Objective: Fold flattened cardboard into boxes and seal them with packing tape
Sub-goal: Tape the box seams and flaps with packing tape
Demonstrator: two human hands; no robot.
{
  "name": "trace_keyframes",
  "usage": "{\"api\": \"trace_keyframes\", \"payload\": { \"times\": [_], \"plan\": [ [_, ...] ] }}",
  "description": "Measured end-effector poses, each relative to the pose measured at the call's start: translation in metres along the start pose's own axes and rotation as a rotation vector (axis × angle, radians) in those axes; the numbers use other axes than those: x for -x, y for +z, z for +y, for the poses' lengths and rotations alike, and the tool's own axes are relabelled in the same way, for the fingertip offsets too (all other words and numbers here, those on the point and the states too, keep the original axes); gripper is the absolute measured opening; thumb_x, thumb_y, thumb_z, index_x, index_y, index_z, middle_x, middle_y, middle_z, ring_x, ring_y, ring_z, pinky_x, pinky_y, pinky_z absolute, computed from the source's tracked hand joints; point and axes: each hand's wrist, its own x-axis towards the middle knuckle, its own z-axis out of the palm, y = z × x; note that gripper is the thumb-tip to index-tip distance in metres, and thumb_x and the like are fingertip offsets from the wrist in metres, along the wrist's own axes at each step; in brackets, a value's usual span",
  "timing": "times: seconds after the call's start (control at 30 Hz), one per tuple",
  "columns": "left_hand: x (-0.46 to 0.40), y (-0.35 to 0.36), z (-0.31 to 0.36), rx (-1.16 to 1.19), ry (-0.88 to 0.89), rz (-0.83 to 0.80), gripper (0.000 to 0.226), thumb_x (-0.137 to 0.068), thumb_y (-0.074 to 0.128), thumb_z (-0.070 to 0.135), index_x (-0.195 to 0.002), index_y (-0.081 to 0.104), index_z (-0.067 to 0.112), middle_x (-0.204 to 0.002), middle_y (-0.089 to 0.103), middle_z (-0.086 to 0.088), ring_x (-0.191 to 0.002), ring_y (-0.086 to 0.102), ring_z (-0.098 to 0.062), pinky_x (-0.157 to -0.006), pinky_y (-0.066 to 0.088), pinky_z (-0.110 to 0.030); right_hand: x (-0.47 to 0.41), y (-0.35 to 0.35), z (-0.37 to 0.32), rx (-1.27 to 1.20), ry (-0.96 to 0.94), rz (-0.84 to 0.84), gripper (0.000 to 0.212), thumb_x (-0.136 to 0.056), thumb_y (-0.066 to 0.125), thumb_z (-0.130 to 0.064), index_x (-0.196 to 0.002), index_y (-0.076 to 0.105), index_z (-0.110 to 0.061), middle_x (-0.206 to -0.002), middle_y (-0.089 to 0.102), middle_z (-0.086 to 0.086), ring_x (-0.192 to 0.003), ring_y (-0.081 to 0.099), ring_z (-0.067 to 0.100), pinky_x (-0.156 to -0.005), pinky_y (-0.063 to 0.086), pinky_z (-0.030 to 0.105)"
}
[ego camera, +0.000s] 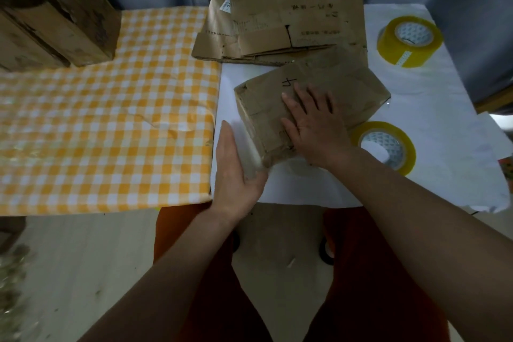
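Standing at the far left of the tabletop (83,130), on its yellow-and-white checked cloth, are finished cardboard boxes (55,16); further right the cover turns white, and there the left hand (236,172) lies edge-on with straight fingers against the near side of the folded box (263,108), over a shiny strip that looks like tape, though blur hides the detail; the box sits tilted on the white part, a handwritten mark on its top face; the right hand (313,125) presses flat on that face, fingers spread and straight, gripping nothing; behind the box lies a stack of flattened cardboard (277,25), touching its far edge; just beside the right wrist rests one tape roll (388,147), and a second tape roll (408,41) stands near the far right corner.
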Motion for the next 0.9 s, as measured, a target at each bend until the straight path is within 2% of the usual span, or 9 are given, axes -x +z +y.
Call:
{"api": "trace_keyframes", "payload": {
  "times": [0.07,0.17,0.33,0.4,0.5,0.57,0.63,0.73,0.9],
  "plan": [
    [0.011,0.015,0.012,0.129,0.040,0.124,0.089,-0.086,0.047,0.044,-0.152,-0.005,0.014,-0.159,-0.002,0.007,-0.148,0.000,-0.007,-0.121,0.008,-0.028,-0.001,0.000,0.000,-0.004,0.003,0.002,0.075,-0.085,-0.005,-0.056,-0.150,0.017,-0.027,-0.159,0.013,0.003,-0.145,0.009,0.025,-0.117,0.004,0.048],
    [0.005,0.053,0.027,0.336,-0.140,0.120,0.095,-0.083,0.042,0.059,-0.152,-0.009,0.019,-0.153,-0.004,0.019,-0.143,-0.002,0.005,-0.122,0.012,-0.032,0.000,-0.002,-0.001,-0.020,0.009,-0.009,0.071,-0.087,-0.002,-0.055,-0.151,0.016,-0.028,-0.159,0.010,0.003,-0.145,0.008,0.025,-0.117,0.003,0.048],
    [-0.015,0.095,0.050,0.524,-0.388,0.331,0.106,-0.076,0.042,0.069,-0.153,-0.009,0.018,-0.161,0.003,0.005,-0.145,0.010,-0.009,-0.120,0.019,-0.040,-0.001,-0.001,0.001,-0.013,-0.009,-0.044,0.066,-0.090,0.005,-0.052,-0.151,0.011,-0.029,-0.160,0.004,0.001,-0.146,0.002,0.024,-0.117,0.000,0.046],
    [-0.014,0.096,0.054,0.585,-0.415,0.373,0.097,-0.079,0.037,0.068,-0.154,-0.001,0.019,-0.161,0.010,0.002,-0.145,0.017,-0.012,-0.119,0.022,-0.037,-0.002,-0.002,0.003,-0.046,-0.008,-0.050,0.062,-0.093,0.010,-0.051,-0.151,0.011,-0.029,-0.160,0.004,0.001,-0.146,0.002,0.023,-0.117,-0.001,0.045],
    [-0.005,0.083,0.045,0.611,-0.467,0.496,0.055,-0.100,0.036,0.045,-0.146,0.035,0.014,-0.146,0.043,-0.007,-0.131,0.042,-0.020,-0.106,0.040,-0.032,0.001,-0.002,0.006,-0.086,-0.031,-0.051,0.054,-0.100,0.020,-0.046,-0.151,0.012,-0.029,-0.160,0.003,0.000,-0.146,-0.001,0.021,-0.117,-0.003,0.041],
    [-0.021,0.065,0.036,0.582,-0.519,0.653,0.042,-0.104,0.035,0.035,-0.135,0.048,0.010,-0.131,0.055,-0.008,-0.116,0.051,-0.018,-0.085,0.043,-0.011,0.001,-0.002,0.007,-0.107,-0.049,-0.048,0.053,-0.101,0.023,-0.042,-0.151,0.012,-0.028,-0.160,0.003,-0.001,-0.146,-0.002,0.020,-0.116,-0.001,0.039],
    [-0.048,0.053,0.034,0.550,-0.462,0.676,0.045,-0.103,0.034,0.038,-0.137,0.045,0.010,-0.133,0.052,-0.005,-0.116,0.049,-0.013,-0.085,0.039,-0.005,0.000,-0.002,0.008,-0.128,-0.051,-0.031,0.052,-0.102,0.023,-0.041,-0.151,0.014,-0.028,-0.160,0.005,-0.001,-0.146,0.000,0.019,-0.116,0.002,0.038],
    [-0.063,0.061,0.043,0.304,-0.223,0.528,0.063,-0.093,0.029,0.053,-0.137,0.046,0.011,-0.146,0.043,-0.007,-0.133,0.041,-0.019,-0.108,0.036,-0.029,0.001,0.000,0.009,-0.152,-0.048,-0.004,0.050,-0.102,0.022,-0.039,-0.151,0.018,-0.026,-0.159,0.010,0.000,-0.146,0.004,0.020,-0.116,0.007,0.038],
    [-0.068,0.081,0.014,0.056,0.067,0.608,0.037,-0.098,0.040,0.027,-0.097,0.069,0.004,-0.140,0.051,-0.016,-0.137,0.036,-0.036,-0.110,0.031,-0.042,0.004,0.002,0.012,-0.387,-0.100,0.081,0.055,-0.096,0.023,-0.034,-0.143,0.039,-0.012,-0.152,0.033,0.008,-0.142,0.025,0.023,-0.116,0.021,0.042]
  ]
}}
